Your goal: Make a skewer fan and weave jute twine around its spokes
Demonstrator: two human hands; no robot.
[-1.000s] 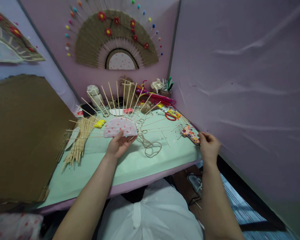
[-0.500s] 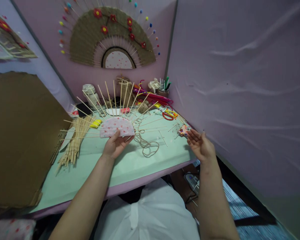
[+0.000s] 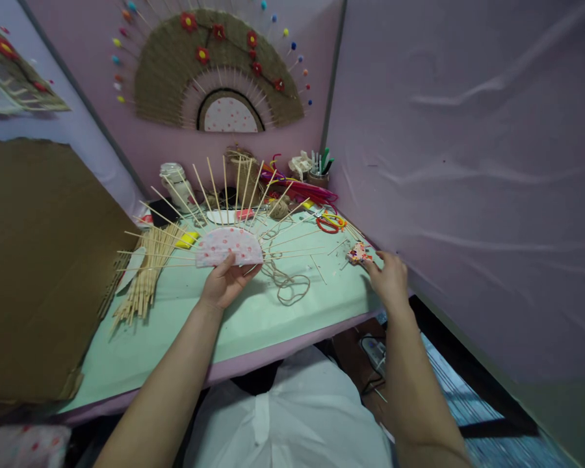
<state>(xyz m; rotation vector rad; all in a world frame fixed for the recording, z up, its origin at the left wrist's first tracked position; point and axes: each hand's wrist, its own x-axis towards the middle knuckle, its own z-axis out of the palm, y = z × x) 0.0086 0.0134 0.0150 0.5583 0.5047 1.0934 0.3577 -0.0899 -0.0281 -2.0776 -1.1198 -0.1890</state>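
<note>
My left hand point(image 3: 227, 283) grips the lower edge of a half-round fan base point(image 3: 229, 247) in white cloth with pink dots, thumb on the front. Thin bamboo sticks point(image 3: 225, 188) radiate from this base above the table. At the table's right side, my right hand point(image 3: 390, 278) is palm down beside a small colourful patterned object point(image 3: 358, 253) whose kind I cannot make out. Its fingertips are at the object's right end, with thumb and forefinger apart. A loose loop of twine point(image 3: 292, 292) lies between the hands.
A bundle of bamboo sticks point(image 3: 146, 279) lies left beside cardboard point(image 3: 43, 273). Red-handled scissors point(image 3: 327, 224), a glass jar point(image 3: 175, 182), a twine ball point(image 3: 279, 208) and a pen cup point(image 3: 318, 177) stand or lie at the back. A finished fan point(image 3: 160, 78) hangs on the wall.
My right hand has turned from palm up to palm down and moved slightly left, to the patterned object's end. My left hand still holds the fan base almost unmoved.
</note>
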